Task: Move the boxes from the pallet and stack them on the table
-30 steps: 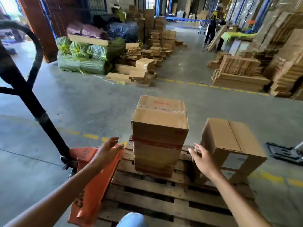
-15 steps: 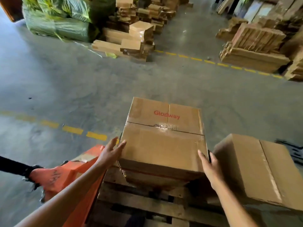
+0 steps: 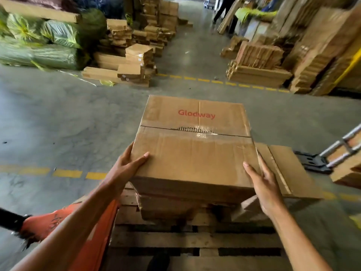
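A brown cardboard box marked "Glodway" (image 3: pixel 195 145) sits on top of another box (image 3: pixel 166 208) on the wooden pallet (image 3: pixel 195 239). My left hand (image 3: pixel 127 165) grips its near left corner, thumb on the top face. My right hand (image 3: pixel 263 184) holds its near right edge, fingers up the side. A second cardboard box (image 3: pixel 289 173) lies tilted on the pallet just right of it, partly hidden behind my right hand. No table is in view.
An orange pallet jack (image 3: pixel 88 231) stands at the pallet's left, its black handle at the lower left. A hand truck (image 3: pixel 332 151) with a box rests on the floor at right. Cardboard stacks (image 3: pixel 257 63) and green wrapped bundles (image 3: pixel 48 45) line the far floor.
Both hands closed in from beside the stack and now grip the top box at its near corners. The view has moved closer and tilted up a little.
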A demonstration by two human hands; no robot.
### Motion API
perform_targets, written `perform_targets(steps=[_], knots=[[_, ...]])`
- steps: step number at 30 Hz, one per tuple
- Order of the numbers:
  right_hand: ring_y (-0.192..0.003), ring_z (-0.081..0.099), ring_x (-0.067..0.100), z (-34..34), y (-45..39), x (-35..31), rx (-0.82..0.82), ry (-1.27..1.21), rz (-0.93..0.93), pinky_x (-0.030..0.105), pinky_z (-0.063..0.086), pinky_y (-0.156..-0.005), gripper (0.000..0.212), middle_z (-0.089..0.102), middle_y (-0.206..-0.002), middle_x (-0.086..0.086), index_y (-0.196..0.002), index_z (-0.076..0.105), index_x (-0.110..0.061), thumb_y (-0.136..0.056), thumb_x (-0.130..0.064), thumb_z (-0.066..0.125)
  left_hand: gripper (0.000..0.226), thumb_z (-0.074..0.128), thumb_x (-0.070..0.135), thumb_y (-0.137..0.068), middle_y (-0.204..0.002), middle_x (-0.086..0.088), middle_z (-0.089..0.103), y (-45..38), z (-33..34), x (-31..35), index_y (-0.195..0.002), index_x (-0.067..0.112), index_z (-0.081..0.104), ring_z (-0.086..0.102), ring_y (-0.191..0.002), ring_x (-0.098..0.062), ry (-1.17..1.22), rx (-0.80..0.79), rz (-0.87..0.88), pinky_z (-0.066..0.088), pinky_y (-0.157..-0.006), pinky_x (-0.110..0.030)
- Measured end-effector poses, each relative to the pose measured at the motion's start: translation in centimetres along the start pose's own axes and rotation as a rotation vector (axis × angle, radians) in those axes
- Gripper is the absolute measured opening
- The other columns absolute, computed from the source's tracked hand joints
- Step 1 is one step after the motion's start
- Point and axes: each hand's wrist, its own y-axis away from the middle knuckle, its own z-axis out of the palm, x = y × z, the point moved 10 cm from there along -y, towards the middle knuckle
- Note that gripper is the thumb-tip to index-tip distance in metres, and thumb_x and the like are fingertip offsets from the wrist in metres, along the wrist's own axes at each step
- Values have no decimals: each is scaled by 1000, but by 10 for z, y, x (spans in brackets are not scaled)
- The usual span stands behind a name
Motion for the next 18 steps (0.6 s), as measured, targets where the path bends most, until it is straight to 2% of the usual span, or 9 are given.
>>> perform_targets(steps=[2,3,5,8,10,13,15,17,18], knots=[[-121,53,7,-40,52,-36,90,3,-149,40,38,-109,64,56,-134,-10,-139,43,-37,-80,-46,68,98,81,62,-51,-119,2,61,44,13,31,-136,31,44,70,-92,-10,10,-35,98,56,-66,-18],[-119,54,4,-62,83,-53,136,-13,-221,39,40,-108,61,57,-132,-10,-138,45,-36,-82,-42,68,101,80,61,-53,-123,0,58,69,23,45,-141,31,40,67,-97,-14,11,-63,139,56,-65,-18],[-117,56,3,-112,159,-80,232,-28,-327,35,42,-106,56,59,-129,-10,-136,47,-37,-84,-38,67,86,74,48,-69,-123,2,54,130,46,72,-144,33,35,62,-100,-14,23,-110,232,57,-67,-20],[-104,59,-10,-185,276,-113,378,-9,-459,14,45,-94,45,64,-118,-12,-129,50,-40,-88,-27,64,77,66,39,-77,-119,3,51,213,88,97,-145,31,33,57,-99,-10,49,-172,318,54,-75,-27],[-101,59,-13,-238,359,-120,475,8,-493,6,44,-86,43,65,-114,-16,-130,52,-33,-89,-22,63,67,66,32,-84,-114,3,54,270,128,105,-144,28,36,56,-92,-7,79,-238,347,49,-72,-23],[-109,59,-5,-311,473,-108,639,27,-493,10,43,-91,44,65,-118,-15,-132,54,-26,-90,-18,63,65,75,33,-76,-109,4,62,348,196,107,-135,29,48,61,-93,-10,101,-414,345,49,-75,-25],[-107,60,-4,-353,554,-82,751,-34,-446,11,44,-89,46,67,-113,-18,-133,52,-25,-89,-14,62,51,75,36,-76,-99,11,64,407,247,102,-121,34,52,61,-88,-6,77,-577,349,49,-75,-22],[-103,62,-3,-384,628,-53,864,-84,-393,13,46,-89,46,70,-107,-18,-133,53,-22,-89,-10,62,53,75,56,-66,-96,17,68,464,293,92,-112,40,54,64,-82,-2,19,-734,356,50,-71,-17],[-104,63,0,-398,665,-35,926,-98,-362,16,47,-92,47,70,-109,-14,-134,53,-21,-89,-10,62,55,74,59,-65,-97,20,68,491,315,82,-113,42,53,64,-78,1,-22,-806,352,49,-66,-14]])
